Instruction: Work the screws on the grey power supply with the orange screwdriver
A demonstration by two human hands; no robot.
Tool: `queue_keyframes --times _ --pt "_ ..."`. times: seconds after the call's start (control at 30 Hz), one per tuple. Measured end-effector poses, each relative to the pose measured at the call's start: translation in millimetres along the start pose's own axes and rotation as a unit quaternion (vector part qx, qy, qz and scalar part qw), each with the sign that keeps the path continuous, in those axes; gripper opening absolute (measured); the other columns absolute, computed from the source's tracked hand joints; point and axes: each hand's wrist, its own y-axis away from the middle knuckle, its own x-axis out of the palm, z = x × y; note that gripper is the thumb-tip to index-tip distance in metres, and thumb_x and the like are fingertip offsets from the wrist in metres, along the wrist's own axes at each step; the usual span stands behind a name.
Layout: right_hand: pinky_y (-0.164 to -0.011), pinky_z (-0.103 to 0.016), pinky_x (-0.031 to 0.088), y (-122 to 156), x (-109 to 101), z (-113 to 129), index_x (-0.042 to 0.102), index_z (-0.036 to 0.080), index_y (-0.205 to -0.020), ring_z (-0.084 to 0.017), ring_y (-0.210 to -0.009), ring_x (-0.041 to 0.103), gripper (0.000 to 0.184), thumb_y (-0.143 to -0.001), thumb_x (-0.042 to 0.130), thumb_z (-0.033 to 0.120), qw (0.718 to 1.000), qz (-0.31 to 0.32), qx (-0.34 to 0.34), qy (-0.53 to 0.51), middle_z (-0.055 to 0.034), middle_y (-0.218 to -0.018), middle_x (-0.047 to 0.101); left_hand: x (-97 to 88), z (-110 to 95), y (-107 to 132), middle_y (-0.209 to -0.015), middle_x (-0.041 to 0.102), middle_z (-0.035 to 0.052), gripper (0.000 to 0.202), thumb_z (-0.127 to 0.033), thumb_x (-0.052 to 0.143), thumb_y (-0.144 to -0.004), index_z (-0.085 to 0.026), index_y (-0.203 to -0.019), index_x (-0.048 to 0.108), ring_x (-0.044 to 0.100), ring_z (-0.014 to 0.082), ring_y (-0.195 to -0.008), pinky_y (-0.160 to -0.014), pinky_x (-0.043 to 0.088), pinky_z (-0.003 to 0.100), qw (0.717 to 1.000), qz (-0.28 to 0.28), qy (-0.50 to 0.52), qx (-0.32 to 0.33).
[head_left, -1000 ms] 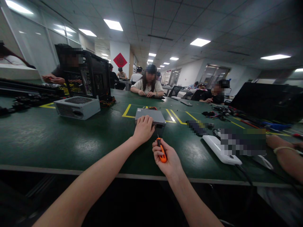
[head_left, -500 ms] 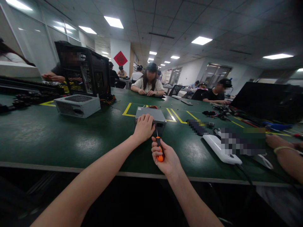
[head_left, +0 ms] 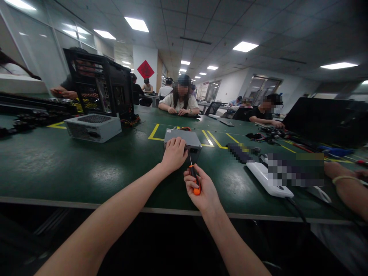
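Note:
A grey computer power supply (head_left: 186, 138) lies on the green table in front of me. Over its top and near front edge my left hand (head_left: 174, 154) is closed, holding it with the fingers bent. My right hand (head_left: 201, 188) grips a screwdriver (head_left: 194, 181) by its orange and black handle. The thin shaft points up and away from me to the power supply's near face, beside my left fingertips. Whether the tip sits in a screw is too small to make out. Coloured cables (head_left: 184, 128) show behind the power supply.
Left stand another power supply (head_left: 93, 128) and an open black computer case (head_left: 100, 84). At right are a white power strip (head_left: 268, 180), a dark monitor (head_left: 327, 120), loose cables and a co-worker's arm (head_left: 349, 189). Another person (head_left: 179, 101) sits opposite. The table edge (head_left: 172, 211) runs near me.
The screwdriver handle has turned and tilted slightly in my right hand, its end shifting a little to the right. My left hand stays on the power supply.

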Motion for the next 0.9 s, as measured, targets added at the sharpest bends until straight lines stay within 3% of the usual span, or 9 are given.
queue_keyframes --times 0.1,0.27,0.47,0.63,0.77,0.9 --pt "-0.029 -0.005 0.030 0.0 -0.5 0.3 0.046 0.013 -0.079 0.001 -0.041 0.037 0.013 -0.087 0.039 0.020 1.000 -0.002 0.000 -0.012 0.0023 -0.065 0.044 -0.1 -0.2 0.1 -0.100 0.049 0.0089 0.020 -0.026 0.045 -0.080 -0.017 -0.098 0.046 0.042 0.0242 -0.097 -0.085 0.034 0.038 1.000 0.001 -0.001 0.002" --pt "-0.031 -0.007 0.033 -0.6 -2.1 2.0 0.049 0.010 -0.090 0.000 -0.041 0.038 0.022 -0.090 0.031 0.023 0.999 0.030 0.018 0.007 0.0021 -0.063 0.044 1.3 0.4 -0.1 -0.099 0.049 0.0090 0.019 -0.027 0.045 -0.081 -0.016 -0.097 0.047 0.042 0.0241 -0.096 -0.084 0.034 0.037 1.000 -0.001 -0.006 0.003" --pt "-0.029 -0.005 0.029 -0.2 -1.7 1.7 0.047 0.013 -0.079 0.001 -0.041 0.038 0.014 -0.087 0.039 0.021 1.000 0.006 -0.013 -0.004 0.0014 -0.066 0.045 1.2 -0.3 0.1 -0.100 0.049 0.0090 0.020 -0.026 0.045 -0.080 -0.017 -0.097 0.046 0.042 0.0244 -0.097 -0.085 0.033 0.038 1.000 0.003 -0.003 -0.001" --pt "-0.032 -0.007 0.035 1.3 -1.5 1.4 0.049 0.010 -0.088 -0.001 -0.042 0.040 0.021 -0.090 0.031 0.022 1.000 0.019 0.014 0.013 0.0012 -0.064 0.045 2.1 -0.1 -0.3 -0.099 0.049 0.0088 0.019 -0.026 0.044 -0.081 -0.017 -0.097 0.047 0.043 0.0246 -0.097 -0.085 0.034 0.038 1.000 0.002 -0.006 -0.002" --pt "-0.029 -0.006 0.030 0.0 -0.5 0.7 0.048 0.012 -0.083 0.000 -0.042 0.038 0.014 -0.087 0.039 0.023 1.000 0.002 -0.001 0.005 0.0009 -0.067 0.045 2.6 0.4 -0.3 -0.099 0.049 0.0087 0.019 -0.027 0.045 -0.081 -0.017 -0.097 0.047 0.043 0.0247 -0.096 -0.083 0.035 0.038 1.000 0.000 -0.009 -0.001" --pt "-0.032 -0.006 0.034 1.2 0.7 1.2 0.048 0.010 -0.084 0.000 -0.044 0.040 0.016 -0.088 0.036 0.020 1.000 0.002 0.000 0.004 0.0005 -0.067 0.045 3.2 0.5 -0.3 -0.099 0.049 0.0087 0.020 -0.027 0.045 -0.081 -0.016 -0.097 0.047 0.043 0.0246 -0.096 -0.083 0.035 0.037 1.000 -0.004 -0.009 0.001"
